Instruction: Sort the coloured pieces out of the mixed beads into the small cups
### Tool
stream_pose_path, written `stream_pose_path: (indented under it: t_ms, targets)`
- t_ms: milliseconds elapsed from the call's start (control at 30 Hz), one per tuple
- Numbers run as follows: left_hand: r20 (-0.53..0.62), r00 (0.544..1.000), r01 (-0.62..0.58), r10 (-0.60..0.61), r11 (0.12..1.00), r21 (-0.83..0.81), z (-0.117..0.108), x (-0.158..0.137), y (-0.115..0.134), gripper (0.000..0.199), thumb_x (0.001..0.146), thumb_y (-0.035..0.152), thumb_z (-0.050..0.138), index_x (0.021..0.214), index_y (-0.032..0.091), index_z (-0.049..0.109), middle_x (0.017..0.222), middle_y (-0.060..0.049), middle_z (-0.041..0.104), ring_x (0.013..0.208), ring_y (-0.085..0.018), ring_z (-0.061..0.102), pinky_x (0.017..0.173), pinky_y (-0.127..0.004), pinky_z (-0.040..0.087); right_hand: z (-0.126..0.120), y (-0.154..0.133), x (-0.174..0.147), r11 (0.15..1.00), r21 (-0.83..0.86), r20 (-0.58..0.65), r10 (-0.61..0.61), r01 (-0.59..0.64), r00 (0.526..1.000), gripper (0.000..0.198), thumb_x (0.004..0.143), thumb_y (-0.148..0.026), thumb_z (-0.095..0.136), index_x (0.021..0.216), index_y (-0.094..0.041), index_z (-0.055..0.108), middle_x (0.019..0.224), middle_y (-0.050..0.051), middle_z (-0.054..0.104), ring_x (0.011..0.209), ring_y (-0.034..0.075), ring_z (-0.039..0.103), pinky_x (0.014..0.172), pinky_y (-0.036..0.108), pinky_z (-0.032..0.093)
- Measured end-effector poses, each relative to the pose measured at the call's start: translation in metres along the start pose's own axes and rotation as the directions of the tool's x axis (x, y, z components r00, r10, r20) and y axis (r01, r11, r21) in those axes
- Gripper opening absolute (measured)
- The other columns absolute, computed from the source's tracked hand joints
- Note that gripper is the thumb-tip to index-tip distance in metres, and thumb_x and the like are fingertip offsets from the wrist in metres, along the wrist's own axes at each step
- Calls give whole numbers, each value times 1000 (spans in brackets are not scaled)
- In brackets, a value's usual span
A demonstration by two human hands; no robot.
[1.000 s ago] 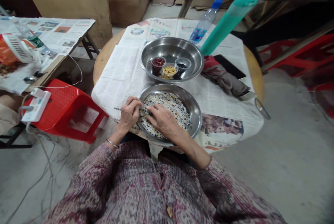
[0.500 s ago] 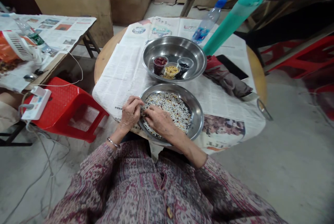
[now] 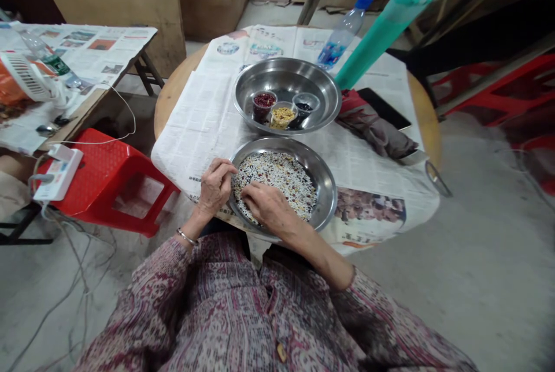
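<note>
A shallow metal basin [image 3: 328,210] holds a spread of white grains [image 3: 288,178] mixed with black, yellow and dark red ones. At its left rim is my left hand [image 3: 215,187], fingers curled and closed; whether they hold the rim or some grains is hidden. My right hand [image 3: 266,205] reaches over the near left part of the basin, its bent fingertips down at the grains. What those closed fingers pinch is too small to see. Just beyond, a second metal basin [image 3: 243,91] contains clear cups of red beans [image 3: 264,101], yellow pieces [image 3: 282,115] and black beans [image 3: 305,106].
Newspaper [image 3: 186,117] covers the round table. A water bottle [image 3: 342,33], a long green object [image 3: 385,33], a folded umbrella [image 3: 375,129] and a dark phone [image 3: 384,108] lie beyond. On the left, a red stool [image 3: 104,178] bears a power strip [image 3: 59,174] with cords.
My right hand has shifted slightly right, away from my left fingers, leaving a gap with grains showing. My left hand stays at the rim.
</note>
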State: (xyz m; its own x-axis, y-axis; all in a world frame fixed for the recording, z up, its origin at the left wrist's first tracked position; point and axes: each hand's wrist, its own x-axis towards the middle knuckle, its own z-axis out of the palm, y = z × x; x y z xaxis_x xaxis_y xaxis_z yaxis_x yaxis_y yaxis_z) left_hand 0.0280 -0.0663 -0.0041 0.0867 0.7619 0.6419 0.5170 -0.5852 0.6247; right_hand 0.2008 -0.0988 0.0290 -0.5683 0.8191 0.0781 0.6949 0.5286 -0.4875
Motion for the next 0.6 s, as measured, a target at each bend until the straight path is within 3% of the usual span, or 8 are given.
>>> stream_pose_path:
  t_ms: [333, 600]
  targets:
    - [1, 1000, 1, -1, 1000, -17, -1, 0, 1, 25, 90, -1, 49, 85, 19, 64, 92, -3, 62, 90, -15, 62, 84, -32, 53, -7, 11, -13, 1000, -3, 32, -10, 10, 999, 18, 93, -12, 51, 88, -19, 66, 85, 6, 70, 79, 16, 61, 74, 29, 42]
    - [6, 1000, 6, -5, 1000, -23, 0, -1, -1, 25, 90, 0, 49, 85, 19, 64, 92, -2, 62, 91, -15, 62, 86, -33, 53, -6, 10, 17, 999, -29, 88, 43, -41, 995, 20, 91, -12, 54, 88, -20, 72, 89, 6, 74, 83, 17, 65, 77, 30, 45]
